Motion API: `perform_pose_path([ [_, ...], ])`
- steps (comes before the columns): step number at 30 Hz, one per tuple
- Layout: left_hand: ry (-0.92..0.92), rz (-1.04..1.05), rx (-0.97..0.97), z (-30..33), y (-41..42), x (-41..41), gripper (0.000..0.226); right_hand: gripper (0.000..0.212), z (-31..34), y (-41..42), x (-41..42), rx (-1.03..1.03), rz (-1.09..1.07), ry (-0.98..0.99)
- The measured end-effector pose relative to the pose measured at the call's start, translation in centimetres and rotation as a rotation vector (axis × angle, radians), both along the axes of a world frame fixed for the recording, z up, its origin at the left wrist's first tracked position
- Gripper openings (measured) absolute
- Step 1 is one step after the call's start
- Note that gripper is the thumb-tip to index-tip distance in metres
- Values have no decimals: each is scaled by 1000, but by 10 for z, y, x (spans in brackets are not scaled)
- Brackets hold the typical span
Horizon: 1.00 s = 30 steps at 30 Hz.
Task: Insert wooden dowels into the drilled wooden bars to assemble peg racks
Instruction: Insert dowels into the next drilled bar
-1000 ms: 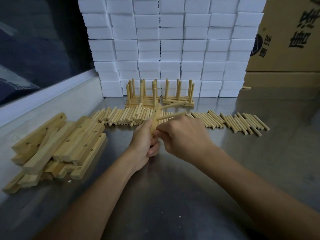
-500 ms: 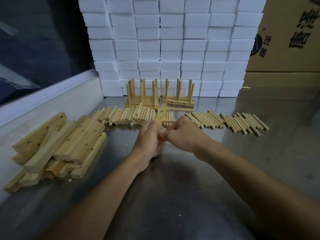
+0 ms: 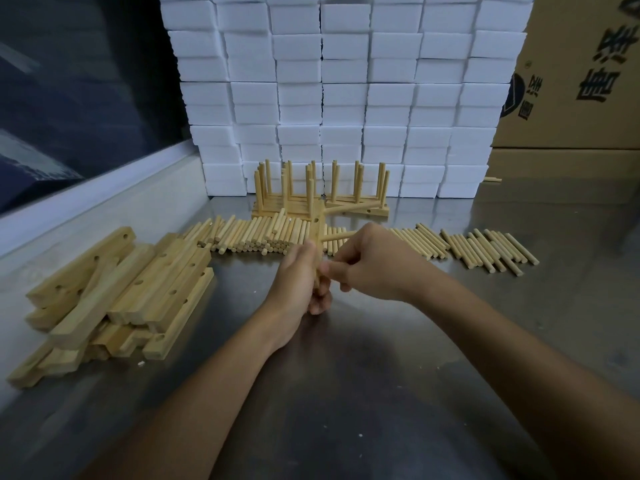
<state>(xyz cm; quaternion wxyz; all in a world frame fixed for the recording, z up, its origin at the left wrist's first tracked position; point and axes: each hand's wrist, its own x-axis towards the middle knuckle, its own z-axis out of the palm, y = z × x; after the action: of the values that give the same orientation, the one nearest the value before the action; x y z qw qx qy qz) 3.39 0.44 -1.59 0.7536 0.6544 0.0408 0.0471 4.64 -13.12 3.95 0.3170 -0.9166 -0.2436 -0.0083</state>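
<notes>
My left hand [image 3: 300,276] grips a drilled wooden bar [image 3: 318,226] held nearly upright above the steel table. Two dowels stick out of the bar to the right, the upper one [image 3: 341,208] and a lower one [image 3: 337,236]. My right hand [image 3: 372,263] is against the bar's lower part and pinches a dowel there; that dowel is mostly hidden by my fingers. Loose dowels lie in a row behind my hands [image 3: 256,233] and further right [image 3: 485,249]. A pile of drilled bars [image 3: 117,292] lies at the left. Finished peg racks [image 3: 322,188] stand at the back.
A wall of white foam blocks [image 3: 346,91] rises behind the racks. Cardboard boxes [image 3: 581,81] stand at the back right. A raised metal ledge [image 3: 104,199] runs along the left. The steel tabletop [image 3: 346,393] stretches toward me.
Both hands stayed near the table's middle. The bar has been turned more upright, and my right hand has dropped from the higher dowel to the bar's lower part.
</notes>
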Motion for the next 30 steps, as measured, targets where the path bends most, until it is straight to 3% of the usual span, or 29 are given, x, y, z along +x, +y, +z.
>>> perform_pose_path([
  [3,17,3,-90,4,2,-1,25,21,4,-7,6,94,-24,49],
  [9,43,9,-173,8,3,-2,18,20,6,-22,14,245,-91,294],
  [14,49,78,-243,8,5,0,13,18,0,-26,23,285,-228,229],
  [20,29,52,-252,8,4,-2,10,55,-7,-23,23,346,-323,218],
  [26,11,70,-185,8,2,-5,16,32,-13,-20,17,320,-109,517],
  [30,12,81,-164,7,2,-5,19,28,-20,-17,18,341,-74,516],
])
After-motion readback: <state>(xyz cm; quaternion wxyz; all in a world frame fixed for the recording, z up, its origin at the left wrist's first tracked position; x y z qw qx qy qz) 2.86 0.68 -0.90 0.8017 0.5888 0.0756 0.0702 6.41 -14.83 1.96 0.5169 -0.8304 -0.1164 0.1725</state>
